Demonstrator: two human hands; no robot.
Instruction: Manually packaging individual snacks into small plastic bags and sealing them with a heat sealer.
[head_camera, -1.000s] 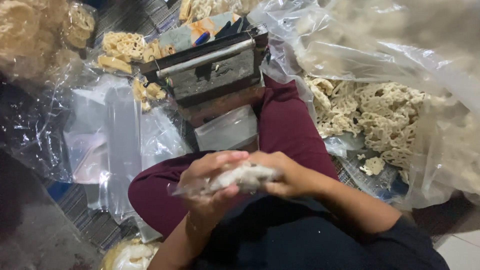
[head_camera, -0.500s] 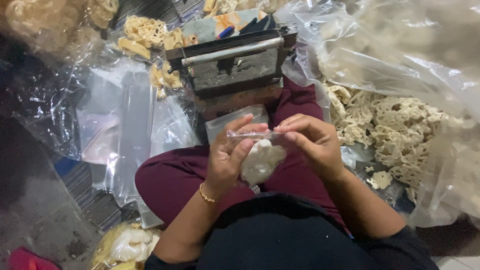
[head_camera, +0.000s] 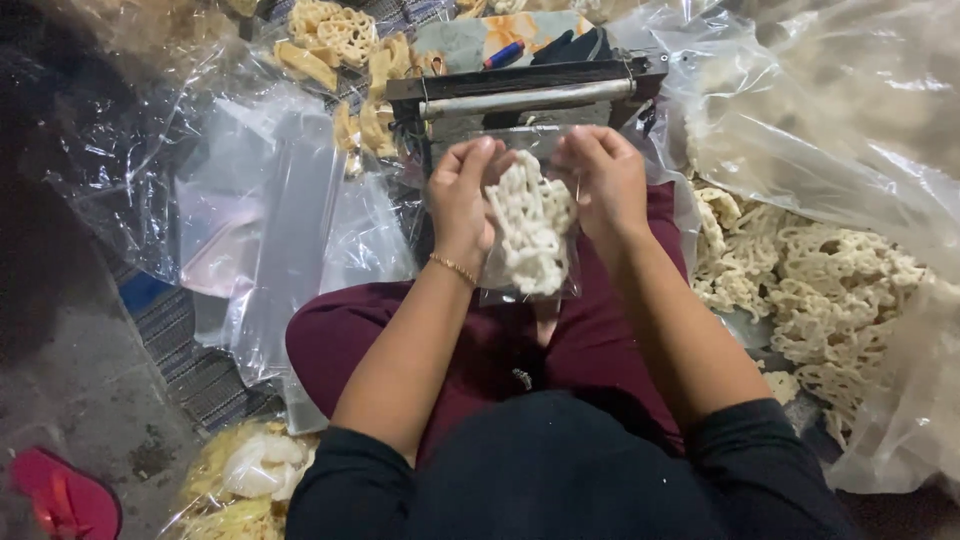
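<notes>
Head view: left hand (head_camera: 462, 200) and right hand (head_camera: 604, 180) grip a clear cracker-filled packet (head_camera: 530, 235) before the dark sealer (head_camera: 525, 95).

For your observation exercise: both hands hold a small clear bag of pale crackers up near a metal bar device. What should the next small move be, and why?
Probably slide the bag's open top under the metal bar. The left hand and right hand pinch the small clear bag by its upper corners, and its top edge lies just below the bar, seemingly unsealed.

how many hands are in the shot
2, both the person's own. The left hand and the right hand grip the upper corners of a small clear bag of white lattice crackers, just below the metal sealer bar.
</notes>
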